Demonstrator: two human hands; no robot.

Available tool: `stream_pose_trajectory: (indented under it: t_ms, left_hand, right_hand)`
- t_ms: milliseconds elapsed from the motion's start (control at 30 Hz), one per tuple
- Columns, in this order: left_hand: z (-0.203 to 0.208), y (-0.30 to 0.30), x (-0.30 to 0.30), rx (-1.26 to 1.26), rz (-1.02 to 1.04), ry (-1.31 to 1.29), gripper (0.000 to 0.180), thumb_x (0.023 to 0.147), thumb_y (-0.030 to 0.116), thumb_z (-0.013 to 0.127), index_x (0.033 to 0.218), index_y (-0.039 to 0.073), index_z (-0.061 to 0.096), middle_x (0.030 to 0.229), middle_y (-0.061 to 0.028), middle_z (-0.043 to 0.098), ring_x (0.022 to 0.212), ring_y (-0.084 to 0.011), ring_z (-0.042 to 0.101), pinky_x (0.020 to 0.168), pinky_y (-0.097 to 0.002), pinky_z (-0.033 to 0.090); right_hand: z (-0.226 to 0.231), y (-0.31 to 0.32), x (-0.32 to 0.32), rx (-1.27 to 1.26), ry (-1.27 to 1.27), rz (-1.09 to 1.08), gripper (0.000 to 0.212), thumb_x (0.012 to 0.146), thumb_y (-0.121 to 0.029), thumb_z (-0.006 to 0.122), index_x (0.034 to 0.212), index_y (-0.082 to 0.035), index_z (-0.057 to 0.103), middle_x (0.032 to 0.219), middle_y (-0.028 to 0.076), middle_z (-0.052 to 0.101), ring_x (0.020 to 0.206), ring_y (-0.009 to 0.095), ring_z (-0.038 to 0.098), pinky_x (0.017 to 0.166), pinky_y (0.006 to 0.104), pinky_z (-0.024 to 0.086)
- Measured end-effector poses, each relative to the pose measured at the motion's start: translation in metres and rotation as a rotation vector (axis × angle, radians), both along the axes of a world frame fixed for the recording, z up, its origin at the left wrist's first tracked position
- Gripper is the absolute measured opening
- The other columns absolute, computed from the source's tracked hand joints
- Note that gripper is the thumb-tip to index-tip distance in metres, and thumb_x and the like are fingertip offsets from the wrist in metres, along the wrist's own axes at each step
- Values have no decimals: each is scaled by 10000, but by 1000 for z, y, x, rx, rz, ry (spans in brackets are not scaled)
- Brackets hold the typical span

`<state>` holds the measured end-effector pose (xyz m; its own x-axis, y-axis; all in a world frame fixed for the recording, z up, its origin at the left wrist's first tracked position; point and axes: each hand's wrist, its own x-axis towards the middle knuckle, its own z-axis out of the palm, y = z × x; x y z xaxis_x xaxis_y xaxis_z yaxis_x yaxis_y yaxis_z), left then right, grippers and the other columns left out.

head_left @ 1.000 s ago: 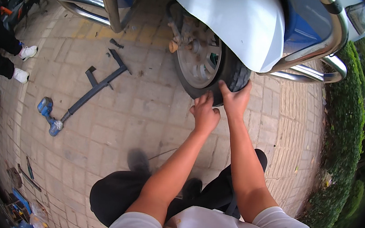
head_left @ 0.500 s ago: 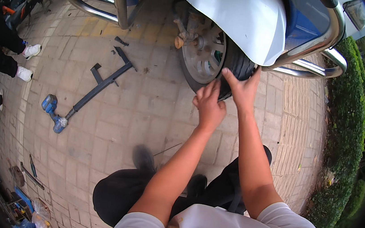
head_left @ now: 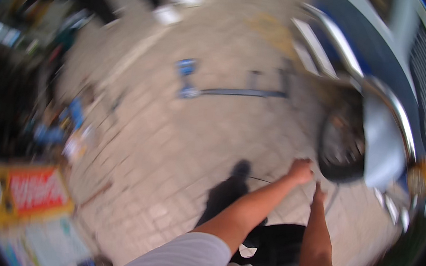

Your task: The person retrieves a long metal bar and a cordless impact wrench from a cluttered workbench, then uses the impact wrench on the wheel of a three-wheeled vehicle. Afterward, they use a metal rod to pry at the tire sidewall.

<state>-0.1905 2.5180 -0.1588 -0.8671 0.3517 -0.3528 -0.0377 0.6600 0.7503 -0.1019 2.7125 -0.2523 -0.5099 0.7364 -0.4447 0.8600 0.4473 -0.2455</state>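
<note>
Motion smears the whole view. The wheel (head_left: pixel 329 149) with its black tyre sits under the white fender (head_left: pixel 383 147) of a blue and white vehicle on the right. Left of the tyre's near edge is my left hand (head_left: pixel 301 170), apart from it. Its fingers look curled but are too blurred to read. My right hand (head_left: pixel 320 193) is just below the tyre, its fingers also smeared; nothing can be made out in it. Farther off on the paving lies a long dark metal bar with a side arm (head_left: pixel 241 92), joined to a blue cordless power tool (head_left: pixel 187 80).
Shiny metal bumper bars (head_left: pixel 339 42) run along the vehicle. On the left are a yellow and red printed box (head_left: pixel 38 192) and a cluttered heap of tools and bags (head_left: pixel 67 121). Legs of people in dark trousers and white shoes (head_left: pixel 168 15) stand at the far left.
My view has swung to the left, so the vehicle and wheel now appear farther right. Both hands have come off the tyre.
</note>
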Motion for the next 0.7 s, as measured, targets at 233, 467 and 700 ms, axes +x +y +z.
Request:
stream_pose_trajectory:
  t_ms: [233, 467, 700]
  left_hand:
    - [143, -148, 85, 287, 592, 363, 284, 866, 139, 498, 1072, -39, 581, 1232, -215, 545, 1118, -342, 529, 951, -432, 421]
    - [200, -326, 180, 985, 1477, -928, 622, 918, 579, 406, 1214, 49, 540, 1165, -93, 613, 1081, -239, 564, 921, -418, 407]
    - [397, -481, 133, 1650, 1623, -228, 446, 934, 436, 494, 1203, 82, 526, 1070, -83, 612, 960, -194, 577, 844, -342, 444]
  right_hand:
    - [207, -231, 24, -1184, -267, -225, 668, 926, -590, 370, 1305, -46, 454, 1354, 76, 478, 1182, 238, 450, 922, 484, 384]
    - [493, -457, -89, -1709, 1, 747, 650, 958, -529, 312, 1368, -33, 403, 1372, 140, 448, 1244, 268, 425, 1033, 395, 306]
    - [448, -495, -122, -520, -32, 1840, 410, 927, -350, 468, 1181, -51, 587, 1120, 217, 600, 1077, 388, 538, 919, 447, 434]
